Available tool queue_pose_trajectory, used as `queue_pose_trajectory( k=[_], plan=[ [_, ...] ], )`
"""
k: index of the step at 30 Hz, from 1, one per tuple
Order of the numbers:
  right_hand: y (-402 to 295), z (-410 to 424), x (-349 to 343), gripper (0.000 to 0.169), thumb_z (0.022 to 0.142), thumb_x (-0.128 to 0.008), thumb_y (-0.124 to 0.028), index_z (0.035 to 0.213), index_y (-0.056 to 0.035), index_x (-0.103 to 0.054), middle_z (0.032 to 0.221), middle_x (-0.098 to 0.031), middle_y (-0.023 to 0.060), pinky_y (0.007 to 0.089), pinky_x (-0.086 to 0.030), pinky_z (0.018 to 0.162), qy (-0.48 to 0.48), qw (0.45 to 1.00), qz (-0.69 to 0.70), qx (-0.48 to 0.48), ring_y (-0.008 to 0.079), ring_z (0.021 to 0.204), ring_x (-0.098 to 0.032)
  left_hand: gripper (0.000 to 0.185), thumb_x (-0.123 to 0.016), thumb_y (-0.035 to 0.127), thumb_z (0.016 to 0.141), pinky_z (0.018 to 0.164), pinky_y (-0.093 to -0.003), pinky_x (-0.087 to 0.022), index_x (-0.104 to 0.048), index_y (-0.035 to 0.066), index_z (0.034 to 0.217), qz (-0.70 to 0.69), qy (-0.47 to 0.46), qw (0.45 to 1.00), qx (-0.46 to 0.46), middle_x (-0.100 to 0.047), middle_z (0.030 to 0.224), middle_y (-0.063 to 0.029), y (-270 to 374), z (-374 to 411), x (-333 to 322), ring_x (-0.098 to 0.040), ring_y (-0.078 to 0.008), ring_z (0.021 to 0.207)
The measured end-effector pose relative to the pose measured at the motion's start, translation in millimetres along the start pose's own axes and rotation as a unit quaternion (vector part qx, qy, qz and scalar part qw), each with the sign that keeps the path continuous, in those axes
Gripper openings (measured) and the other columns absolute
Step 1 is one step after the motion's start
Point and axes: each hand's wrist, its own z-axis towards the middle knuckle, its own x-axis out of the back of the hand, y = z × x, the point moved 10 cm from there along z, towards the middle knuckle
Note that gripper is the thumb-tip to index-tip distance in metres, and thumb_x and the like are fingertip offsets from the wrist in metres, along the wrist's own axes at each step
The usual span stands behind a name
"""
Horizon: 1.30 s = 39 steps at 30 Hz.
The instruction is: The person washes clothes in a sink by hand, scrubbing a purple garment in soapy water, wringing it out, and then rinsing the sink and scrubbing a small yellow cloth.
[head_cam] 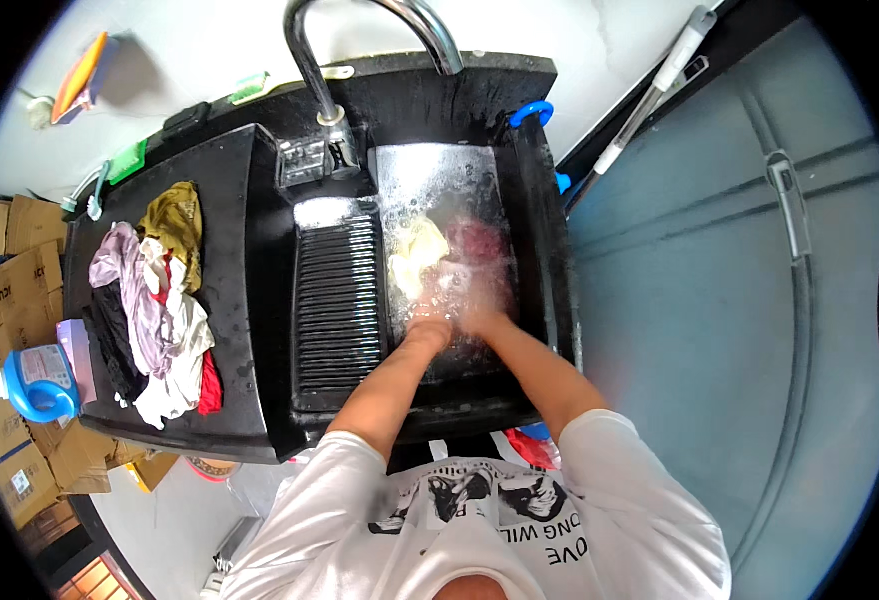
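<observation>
Both of my hands reach into the soapy water of a black laundry sink [526,285]. My left hand [430,322] is partly under the suds, close below a pale yellow cloth [418,251]. Beside it, my right hand [484,319] is blurred and mostly covered by the cloudy water. A dark red cloth [477,238] lies in the water ahead of the hands. A pinkish piece of fabric [451,277] shows between them under the foam. Whether the fingers grip any fabric is hidden. Left of the basin is a black ribbed washboard [337,307].
A chrome faucet [343,139] arches over the sink's back. Several garments [158,300] are piled on the left counter. A scrub brush [252,88] lies on the back ledge. A blue detergent bottle [42,382] and cardboard boxes [23,292] stand left; a metal pole [638,116] leans right.
</observation>
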Motion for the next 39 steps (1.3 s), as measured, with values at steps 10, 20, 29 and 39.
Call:
queue_pose_trajectory(
  k=[10, 20, 29, 39],
  plan=[
    [-55, -95, 237, 0.032, 0.082, -0.050, -0.012, 0.102, -0.0032, -0.073, 0.097, -0.073, 0.0202, 0.0380, -0.054, 0.086, 0.191, 0.969, 0.148, 0.052, 0.0316, 0.093, -0.070, 0.112, -0.084, 0.029, 0.072, 0.115, -0.0400, -0.035, -0.013, 0.013, 0.157, -0.426, -0.098, 0.889, 0.134, -0.037, 0.149, -0.0238, -38, -25, 150, -0.041, -0.0388, 0.138],
    [-152, -207, 390, 0.027, 0.084, -0.052, -0.004, 0.103, 0.0039, -0.070, 0.091, -0.072, 0.0075, 0.0269, -0.053, 0.077, 0.298, 0.860, 0.376, 0.175, 0.0112, 0.083, -0.065, 0.100, -0.090, 0.016, 0.064, 0.111, -0.0380, -0.039, -0.035, 0.002, 0.146, -0.635, 0.185, 0.749, 0.027, -0.053, 0.140, -0.0145, -22, -28, 313, -0.050, -0.0256, 0.131],
    [-139, -239, 427, 0.036, 0.081, -0.059, 0.005, 0.117, 0.0040, -0.066, 0.100, -0.070, 0.0065, 0.0243, -0.052, 0.081, 0.440, 0.812, 0.325, 0.203, 0.0101, 0.089, -0.064, 0.068, -0.089, 0.019, 0.065, 0.089, -0.0363, -0.052, -0.057, 0.000, 0.122, -0.643, 0.205, 0.735, 0.064, -0.071, 0.107, -0.0160, -33, -32, 363, -0.068, -0.0307, 0.103],
    [-41, -147, 184, 0.050, 0.081, -0.054, 0.004, 0.130, -0.0036, -0.059, 0.115, -0.059, 0.0222, 0.0415, -0.050, 0.090, 0.366, 0.907, 0.154, 0.140, 0.0389, 0.104, -0.059, 0.077, -0.067, 0.010, 0.083, 0.099, -0.0457, -0.048, -0.028, 0.001, 0.148, -0.403, -0.034, 0.879, 0.253, -0.059, 0.126, -0.0284, -36, -29, 127, -0.059, -0.0422, 0.117]
  ],
)
